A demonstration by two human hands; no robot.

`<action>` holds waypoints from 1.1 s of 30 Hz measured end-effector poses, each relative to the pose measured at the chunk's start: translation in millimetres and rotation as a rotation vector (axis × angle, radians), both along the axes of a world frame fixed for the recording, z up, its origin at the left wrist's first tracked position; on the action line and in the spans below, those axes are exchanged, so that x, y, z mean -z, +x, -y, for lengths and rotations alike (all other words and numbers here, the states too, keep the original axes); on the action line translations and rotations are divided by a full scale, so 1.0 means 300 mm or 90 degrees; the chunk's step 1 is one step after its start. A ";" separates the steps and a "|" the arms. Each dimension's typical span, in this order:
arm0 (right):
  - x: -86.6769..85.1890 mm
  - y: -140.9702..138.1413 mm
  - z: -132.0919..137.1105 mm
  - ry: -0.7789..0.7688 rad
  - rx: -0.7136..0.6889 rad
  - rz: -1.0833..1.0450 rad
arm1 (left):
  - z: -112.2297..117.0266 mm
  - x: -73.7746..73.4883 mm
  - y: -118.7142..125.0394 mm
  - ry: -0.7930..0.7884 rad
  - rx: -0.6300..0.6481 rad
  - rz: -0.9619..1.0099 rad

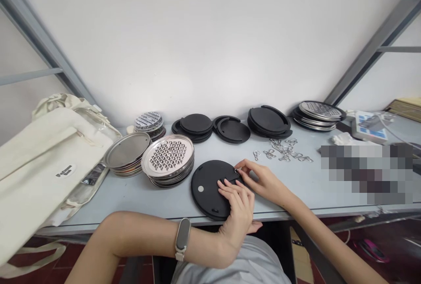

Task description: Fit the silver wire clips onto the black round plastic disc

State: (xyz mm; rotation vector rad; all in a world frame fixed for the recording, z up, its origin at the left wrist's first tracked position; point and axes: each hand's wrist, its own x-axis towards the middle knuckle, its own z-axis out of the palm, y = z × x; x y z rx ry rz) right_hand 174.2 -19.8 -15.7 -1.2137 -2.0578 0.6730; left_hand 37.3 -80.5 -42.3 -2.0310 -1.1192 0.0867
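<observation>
A black disc point(205, 189) was held flat on the table point(131, 200) by the spread, open left hand point(236, 214). A small metal clip point(236, 171) was pinched at the disc's far edge by the right hand point(265, 183). Further clips point(283, 150) lay scattered beyond, to the right.

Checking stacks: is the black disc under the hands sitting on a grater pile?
No, the black disc lies by itself on the table, beside the grater pile.

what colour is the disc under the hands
The disc is black with a white dot; head view.
</observation>
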 end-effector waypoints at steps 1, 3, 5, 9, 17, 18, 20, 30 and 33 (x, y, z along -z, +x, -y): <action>0.000 0.000 0.001 0.000 -0.002 0.004 | 0.000 0.000 0.000 0.000 0.001 0.002; 0.000 0.001 0.003 -0.005 -0.006 0.008 | 0.000 0.000 -0.001 0.001 0.005 0.004; -0.002 0.002 0.006 -0.017 -0.013 0.008 | 0.000 0.000 -0.002 0.007 0.005 0.004; -0.009 0.004 0.008 -0.041 -0.028 -0.005 | 0.000 0.000 -0.003 0.014 0.007 0.002; 0.001 0.011 0.001 -0.088 -0.032 -0.052 | 0.003 -0.011 -0.004 -0.020 0.023 0.055; 0.001 0.011 0.001 -0.089 -0.031 -0.053 | 0.004 -0.012 -0.004 -0.025 0.022 0.058; 0.000 0.011 0.002 -0.092 -0.034 -0.056 | 0.003 -0.014 -0.004 -0.033 0.022 0.062; 0.003 0.014 0.000 -0.099 -0.038 -0.052 | -0.008 -0.052 -0.011 -0.055 0.054 0.026; 0.006 0.018 -0.003 -0.107 -0.042 -0.052 | -0.020 -0.095 -0.039 -0.088 0.108 0.005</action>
